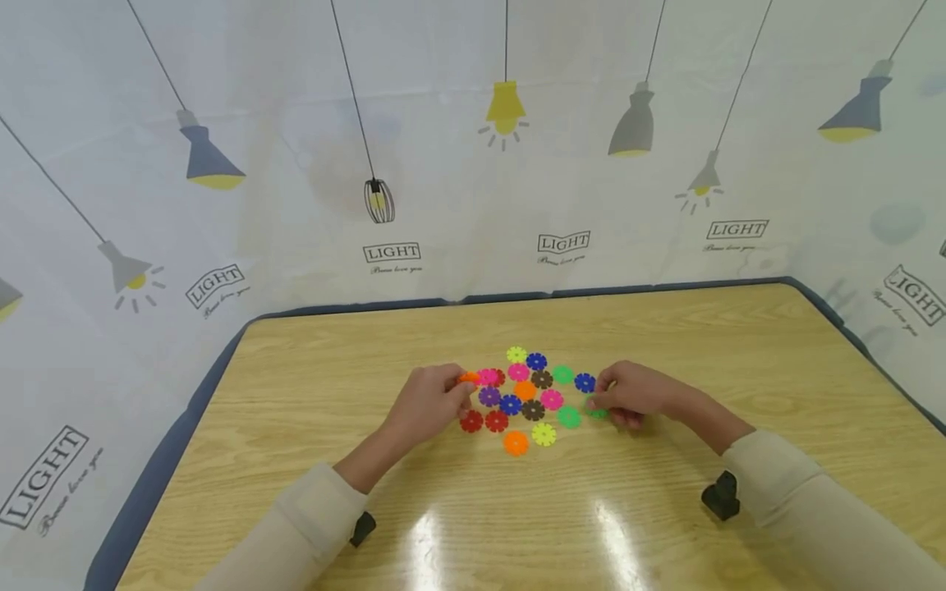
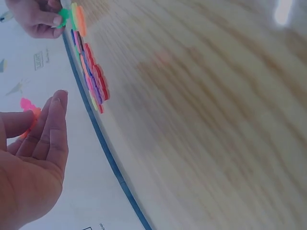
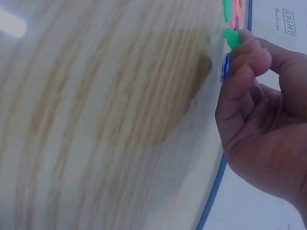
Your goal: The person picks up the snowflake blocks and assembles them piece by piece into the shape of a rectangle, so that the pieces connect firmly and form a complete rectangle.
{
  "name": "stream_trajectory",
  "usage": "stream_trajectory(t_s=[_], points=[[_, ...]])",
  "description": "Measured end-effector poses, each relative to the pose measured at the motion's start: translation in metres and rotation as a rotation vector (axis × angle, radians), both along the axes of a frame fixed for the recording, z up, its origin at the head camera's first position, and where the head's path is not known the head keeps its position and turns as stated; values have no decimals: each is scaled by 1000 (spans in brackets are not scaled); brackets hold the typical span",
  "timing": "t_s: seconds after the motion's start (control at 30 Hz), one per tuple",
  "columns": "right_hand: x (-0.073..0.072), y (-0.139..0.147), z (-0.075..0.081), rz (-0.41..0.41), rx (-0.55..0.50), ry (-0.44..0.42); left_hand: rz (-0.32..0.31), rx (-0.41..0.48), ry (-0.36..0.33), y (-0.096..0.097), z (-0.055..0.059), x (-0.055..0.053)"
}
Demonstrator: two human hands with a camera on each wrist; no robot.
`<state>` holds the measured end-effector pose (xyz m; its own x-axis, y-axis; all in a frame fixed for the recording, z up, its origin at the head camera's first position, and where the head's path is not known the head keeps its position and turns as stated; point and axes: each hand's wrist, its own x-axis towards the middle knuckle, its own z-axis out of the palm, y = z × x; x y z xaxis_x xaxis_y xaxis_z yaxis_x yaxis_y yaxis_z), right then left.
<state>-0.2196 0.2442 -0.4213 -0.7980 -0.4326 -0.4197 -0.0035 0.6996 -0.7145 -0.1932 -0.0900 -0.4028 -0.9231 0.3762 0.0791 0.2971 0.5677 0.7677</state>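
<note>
My left hand [image 1: 436, 398] pinches an orange notched disc [image 2: 33, 119] between thumb and fingers, above the left side of a group of discs. A pink disc [image 2: 28, 104] sticks out against the orange one; whether they are locked together I cannot tell. Over at the group's right side, my right hand [image 1: 628, 392] holds a green disc [image 3: 232, 38] between thumb and fingertips, its other fingers curled. Near that hand lies a blue disc [image 1: 585, 382]. Purple [image 1: 489, 396], red [image 1: 497, 421] and brown [image 1: 533, 410] discs lie flat by the left hand and centre.
The discs lie on a wood-grain table [image 1: 355, 336] with a dark blue edge. An orange disc [image 1: 516, 443] and a yellow disc [image 1: 544, 434] are closest to me. Behind the table hangs a white sheet [image 1: 443, 164] printed with lamps. Black devices [image 1: 721, 496] sit at both wrists.
</note>
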Motion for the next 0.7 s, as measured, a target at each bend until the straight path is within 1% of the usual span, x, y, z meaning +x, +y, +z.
stream_trajectory(t_s=[0.17,0.27,0.4,0.47,0.7], points=[[1,-1,2,-38,-74,-45,16,77,-77,1,1,1],[1,-4,4,-71,-125,-77,32,133,-149,1,2,1],[0,-8,9,-96,-187,-101,57,219,-246,3,2,-1],[-1,-11,11,-96,-213,-98,65,259,-286,4,2,-2],[-2,-23,21,-69,-275,-36,83,379,-421,7,2,-2]])
